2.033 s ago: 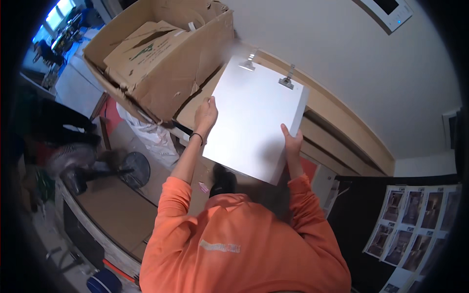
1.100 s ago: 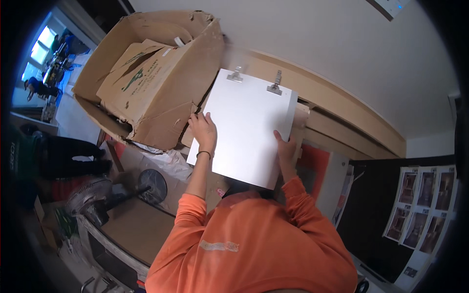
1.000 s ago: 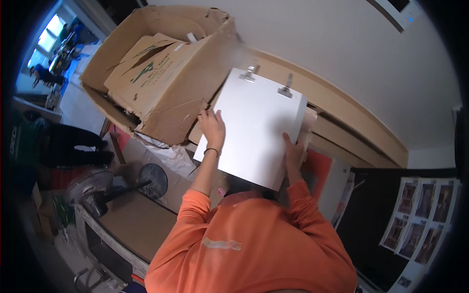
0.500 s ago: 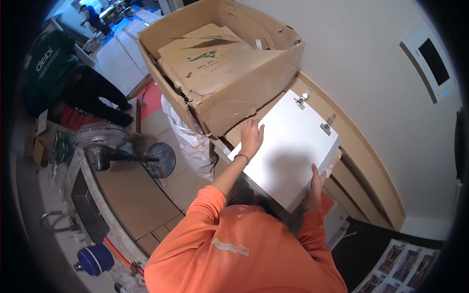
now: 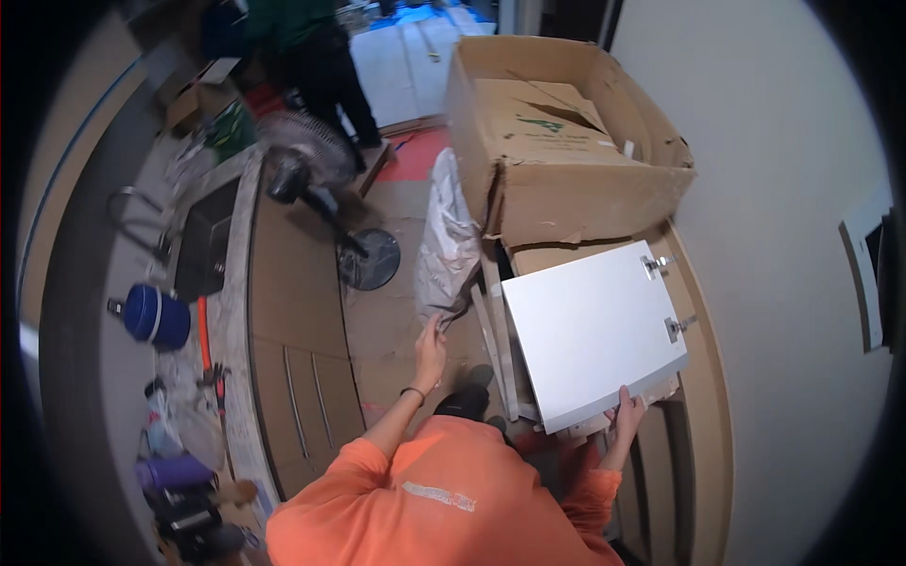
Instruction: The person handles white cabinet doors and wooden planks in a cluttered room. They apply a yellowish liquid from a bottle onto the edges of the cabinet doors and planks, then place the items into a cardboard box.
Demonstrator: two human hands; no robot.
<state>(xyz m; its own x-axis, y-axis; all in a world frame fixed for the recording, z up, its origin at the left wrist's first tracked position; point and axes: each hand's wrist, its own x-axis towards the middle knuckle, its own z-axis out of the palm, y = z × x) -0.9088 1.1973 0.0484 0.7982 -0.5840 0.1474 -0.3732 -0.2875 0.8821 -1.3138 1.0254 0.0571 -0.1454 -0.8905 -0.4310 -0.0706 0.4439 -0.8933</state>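
A white cabinet door [image 5: 595,325] with two metal hinges [image 5: 651,268] along its right edge lies on the wooden cabinet frame to my right. At the door's near edge, my right hand [image 5: 624,421] grips it near the right corner; its lower fingers are partly hidden. My left hand [image 5: 430,358], with a dark band at the wrist, is off the door, in the air over the floor. Its fingers point away from me, loosely apart, with nothing visible in them. Just beyond its fingertips stands a whitish sack [image 5: 445,245].
Beyond the door sits a large torn cardboard box [image 5: 585,203]. A black pedestal fan [image 5: 368,259] stands on the floor. Along the left runs a counter with a sink [image 5: 206,236], a blue jug [image 5: 156,316] and red-handled pliers [image 5: 219,387]. A person [image 5: 316,75] stands farther back.
My left hand has come off the door's left edge and moved left. My right hand remains at the near edge. The view has swung left, and the door appears turned.
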